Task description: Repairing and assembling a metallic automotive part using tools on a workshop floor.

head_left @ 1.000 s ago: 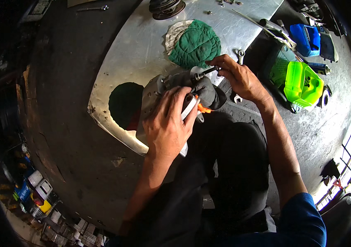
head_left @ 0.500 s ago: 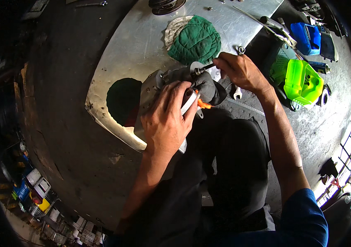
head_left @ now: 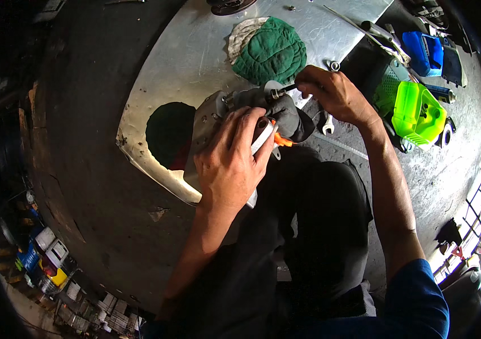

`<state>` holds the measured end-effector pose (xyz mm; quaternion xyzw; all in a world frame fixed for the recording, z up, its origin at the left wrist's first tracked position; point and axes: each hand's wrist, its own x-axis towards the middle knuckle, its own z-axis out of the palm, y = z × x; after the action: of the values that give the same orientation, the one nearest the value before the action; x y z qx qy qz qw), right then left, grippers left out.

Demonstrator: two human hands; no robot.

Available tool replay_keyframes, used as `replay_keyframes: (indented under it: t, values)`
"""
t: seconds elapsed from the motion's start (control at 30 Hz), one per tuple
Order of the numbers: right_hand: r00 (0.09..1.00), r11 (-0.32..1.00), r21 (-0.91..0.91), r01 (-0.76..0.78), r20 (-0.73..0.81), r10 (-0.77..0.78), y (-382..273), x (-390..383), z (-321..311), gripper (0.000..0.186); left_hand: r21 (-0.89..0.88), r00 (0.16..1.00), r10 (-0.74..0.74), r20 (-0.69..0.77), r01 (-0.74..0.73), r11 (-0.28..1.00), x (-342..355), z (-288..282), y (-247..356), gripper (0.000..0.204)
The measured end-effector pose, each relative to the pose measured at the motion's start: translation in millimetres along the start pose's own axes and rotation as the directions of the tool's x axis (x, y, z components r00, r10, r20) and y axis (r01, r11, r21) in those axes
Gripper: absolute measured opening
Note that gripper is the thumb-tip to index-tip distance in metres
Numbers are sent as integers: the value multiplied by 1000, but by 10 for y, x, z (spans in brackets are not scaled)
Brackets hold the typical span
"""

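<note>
One grey metal assembly [head_left: 212, 106], frame centre: likely heavy, rigid. Left hand [head_left: 226, 158] grasps its body, probably the best hold; right hand [head_left: 336, 96] pinches slim dark rod [head_left: 289, 87].

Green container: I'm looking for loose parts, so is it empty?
Not empty: small dark pieces show inside the green container, too small to identify.

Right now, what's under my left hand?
Your left hand covers part of a grey metal body, visible just left of the knuckles; a white piece shows by the thumb. Whatever lies directly under the palm is hidden.
</note>
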<state>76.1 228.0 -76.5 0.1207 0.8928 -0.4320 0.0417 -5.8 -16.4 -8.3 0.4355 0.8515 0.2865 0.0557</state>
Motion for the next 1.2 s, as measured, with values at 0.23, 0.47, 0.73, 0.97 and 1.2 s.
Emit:
replay_keyframes:
  t: [0.23,0.47,0.73,0.97,1.2]
  values:
    - [973,969,-106,-222,36,227,-126,56,-15,23,-15,1000,7,-12,-7,1000,-11,-5,-15,34]
    - [993,970,-217,110,61,-99,148,22,49,22,-54,1000,-15,-23,14,998,6,18,12,32]
    - [957,946,-185,266,-71,-283,59,-9,114,21,-9,999,27,-20,-27,1000,3,5,-24,33]
    - [835,715,-489,500,55,-547,500,61,161,38,-10,998,52,-28,-53,999,22,28,3,33]
    - [992,986,-118,121,63,-114,67,-68,3,25,-12,999,40,-35,-40,999,-17,13,-30,34]
